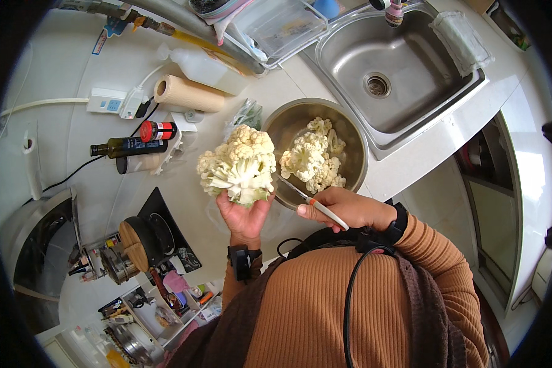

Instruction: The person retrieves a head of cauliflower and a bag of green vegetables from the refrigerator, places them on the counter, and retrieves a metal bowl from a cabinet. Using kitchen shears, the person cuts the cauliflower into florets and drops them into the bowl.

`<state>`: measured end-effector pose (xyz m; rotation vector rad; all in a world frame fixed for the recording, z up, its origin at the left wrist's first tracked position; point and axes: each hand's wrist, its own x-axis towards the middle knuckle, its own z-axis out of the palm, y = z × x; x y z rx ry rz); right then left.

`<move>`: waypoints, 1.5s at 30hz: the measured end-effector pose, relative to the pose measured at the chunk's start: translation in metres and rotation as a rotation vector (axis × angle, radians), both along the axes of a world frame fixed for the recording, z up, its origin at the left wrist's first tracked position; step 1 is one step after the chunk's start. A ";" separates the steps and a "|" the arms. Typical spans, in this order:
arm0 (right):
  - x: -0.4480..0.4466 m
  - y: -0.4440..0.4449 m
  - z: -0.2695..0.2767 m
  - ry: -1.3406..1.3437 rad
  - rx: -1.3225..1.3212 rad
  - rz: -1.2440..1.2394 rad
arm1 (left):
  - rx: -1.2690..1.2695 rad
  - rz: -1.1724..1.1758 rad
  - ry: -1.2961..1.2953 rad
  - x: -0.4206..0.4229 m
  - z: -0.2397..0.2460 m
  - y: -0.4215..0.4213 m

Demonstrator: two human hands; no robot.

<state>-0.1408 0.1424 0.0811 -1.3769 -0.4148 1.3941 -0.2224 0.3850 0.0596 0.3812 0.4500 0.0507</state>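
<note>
My left hand (244, 215) holds up a large head of cauliflower (239, 168) from below, its cut pale stem side turned towards me. In my right hand (349, 208) is a small bladed kitchen tool (324, 212) with a white and orange handle; whether it is a knife or closed scissors I cannot tell. Its narrow blade points up and left, towards the gap between the cauliflower head and a stainless steel bowl (364, 158). Several cut cauliflower florets (310, 156) lie in the bowl, just beyond my right hand.
Right of the bowl is a stainless steel sink (423, 92) with a cloth (462, 41) over its edge. A plastic bag of greens (246, 115) lies behind the cauliflower. Farther left are a paper towel roll (188, 93), a glass bottle (129, 147), a red-lidded jar (158, 131) and a pan (152, 239).
</note>
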 end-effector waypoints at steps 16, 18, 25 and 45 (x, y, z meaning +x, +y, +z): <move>0.001 0.004 -0.011 0.033 0.003 -0.019 | 0.090 -0.121 0.092 -0.001 -0.003 -0.015; 0.001 0.005 -0.012 0.078 -0.005 -0.033 | 0.060 -0.138 0.085 0.000 -0.003 -0.017; 0.002 0.004 -0.017 0.006 -0.035 -0.039 | 0.072 -0.152 0.101 0.002 -0.009 -0.019; 0.002 -0.002 -0.017 0.011 -0.039 -0.086 | -0.131 -0.051 -0.040 0.003 -0.007 -0.001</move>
